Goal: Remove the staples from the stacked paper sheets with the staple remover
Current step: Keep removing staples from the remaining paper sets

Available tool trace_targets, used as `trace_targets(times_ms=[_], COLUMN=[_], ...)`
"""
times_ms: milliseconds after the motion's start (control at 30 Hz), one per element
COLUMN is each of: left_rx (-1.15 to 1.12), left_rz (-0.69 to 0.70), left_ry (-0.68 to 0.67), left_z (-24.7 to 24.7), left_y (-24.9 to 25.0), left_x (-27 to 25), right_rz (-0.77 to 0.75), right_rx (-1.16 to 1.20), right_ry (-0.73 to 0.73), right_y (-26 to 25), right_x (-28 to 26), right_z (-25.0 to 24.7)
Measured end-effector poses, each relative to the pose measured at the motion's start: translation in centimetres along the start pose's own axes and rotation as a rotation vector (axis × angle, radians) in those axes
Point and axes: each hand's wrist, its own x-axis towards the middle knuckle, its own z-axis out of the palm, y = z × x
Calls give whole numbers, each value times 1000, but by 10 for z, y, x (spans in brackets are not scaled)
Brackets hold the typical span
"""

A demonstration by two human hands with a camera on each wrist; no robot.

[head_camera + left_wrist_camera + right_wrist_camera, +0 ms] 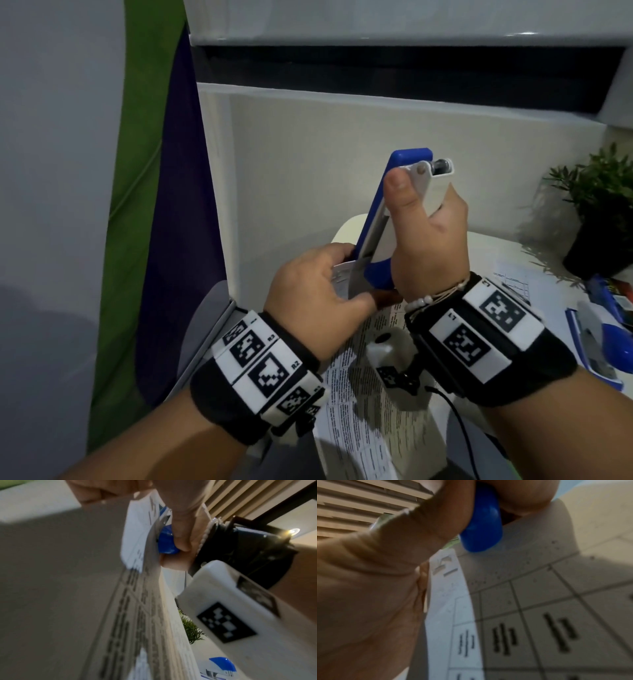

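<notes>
- My right hand (431, 246) grips the blue-and-white staple remover (378, 209) and holds it nearly upright above the table (486, 246). The thumb lies along the white side. The other fingers wrap round the back, where I cannot see them.
- My left hand (315, 291) pinches the top corner of the paper sheets (356, 394) between thumb and curled fingers, just below the tool.
- The tool's lower end meets that pinched corner. The contact point sits behind my left thumb and the paper edge, so I cannot make out any staple or how the jaws stand.
- The sheets hang down from the pinch between my wrists. The right wrist's band and camera housing cover part of them, and the frame cuts off their lower edge.
- The left wrist view is badly blurred. It shows the printed sheets edge-on, the tool's rounded blue tip and my right hand around it, but no fine detail.
- The right wrist view is mostly filled by my own palm and thumb. The blue tip shows above a sheet printed with a table.
- On the table to the right are a potted plant (603, 205) and a second blue stapler (613, 342), partly cut off by the frame edge.
</notes>
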Motion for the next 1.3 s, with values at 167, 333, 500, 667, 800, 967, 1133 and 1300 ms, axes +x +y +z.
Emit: trace_targets(times_ms=[167, 333, 500, 667, 800, 967, 1133, 1300], left_rx=[67, -116, -257, -491, -584, -106, 384, 433], left_rz=[49, -79, -211, -334, -443, -345, 180, 290], left_ry=[3, -175, -74, 311, 512, 424, -65, -189], left_z=[2, 1, -9, -19, -20, -9, -3, -2], left_y=[-1, -5, -18, -21, -45, -68, -93, -112], left_x=[1, 7, 16, 46, 74, 59, 20, 5], right_rz=[-4, 58, 96, -45, -25, 238, 448, 539], right_rx=[3, -5, 51, 110, -104, -277, -454, -439], right_ry=[9, 42, 251, 488, 315, 116, 75, 91], right_y=[1, 7, 3, -10, -7, 41, 86, 94], right_x=[3, 4, 14, 29, 21, -4, -27, -32], right_z=[1, -5, -23, -47, -52, -55, -68, -74])
